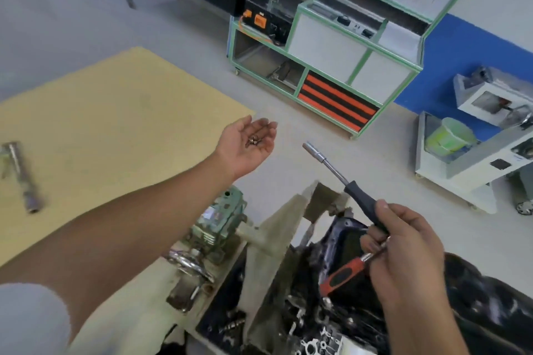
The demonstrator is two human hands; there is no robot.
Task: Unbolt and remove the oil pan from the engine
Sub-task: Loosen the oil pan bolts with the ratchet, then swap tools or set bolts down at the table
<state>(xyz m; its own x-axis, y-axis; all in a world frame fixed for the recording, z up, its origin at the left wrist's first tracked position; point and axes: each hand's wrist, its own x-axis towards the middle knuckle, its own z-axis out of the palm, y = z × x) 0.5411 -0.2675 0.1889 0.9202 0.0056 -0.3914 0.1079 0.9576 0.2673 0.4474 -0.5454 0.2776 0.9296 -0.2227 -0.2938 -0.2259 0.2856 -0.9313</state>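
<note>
My left hand (pixel 248 143) is stretched forward, palm up and open, with a few small bolts (pixel 253 140) lying in the cupped palm. It hovers past the far edge of the tan board (pixel 115 112). My right hand (pixel 403 245) grips two tools at once: a black-handled nut driver (pixel 334 167) with a silver socket tip pointing up-left, and a ratchet with a red-and-black handle (pixel 343 275). Below that hand lies the dark, oily oil pan (pixel 343 236) on the engine (pixel 317 320), which sits on a beige stand (pixel 274 228).
A long silver socket tool (pixel 21 176) lies on the tan board at the left. A green-framed training bench (pixel 326 46) stands behind, a white cart with a green bucket (pixel 448 135) to the right. A green gearbox with a chrome handle (pixel 213 222) is fixed to the stand.
</note>
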